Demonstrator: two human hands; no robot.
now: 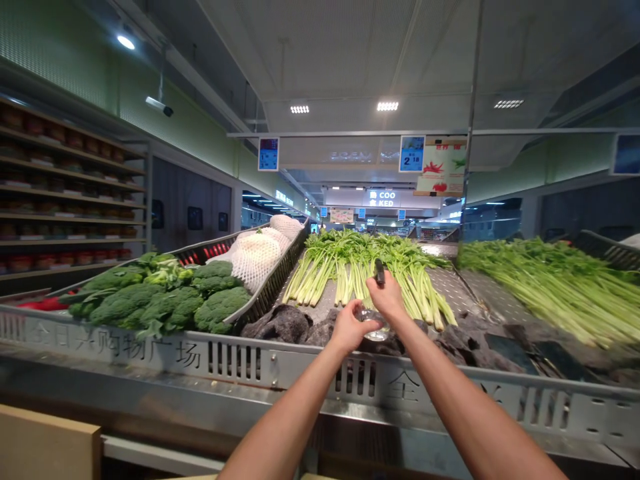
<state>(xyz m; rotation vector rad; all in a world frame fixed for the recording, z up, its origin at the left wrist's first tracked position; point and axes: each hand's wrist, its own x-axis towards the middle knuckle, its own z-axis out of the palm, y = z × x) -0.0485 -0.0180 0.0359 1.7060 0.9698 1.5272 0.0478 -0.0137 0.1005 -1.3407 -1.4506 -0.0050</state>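
- The left hand [353, 327] curls its thumb and fingers around a clear container [376, 329], in front of the celery [350, 273]; a loose pinch on its smooth wall could let it slip onto the dark cloth [283, 325] below.
- The right hand [389, 297] is closed around a black nozzle-like piece [380, 273]; whether it joins the container cannot be told, but uneven pulling by the two hands could tilt the container.
- Lowering the forearms could knock them against the grey crate rim [320, 357].
- Reaching forward could bruise the celery stalks.
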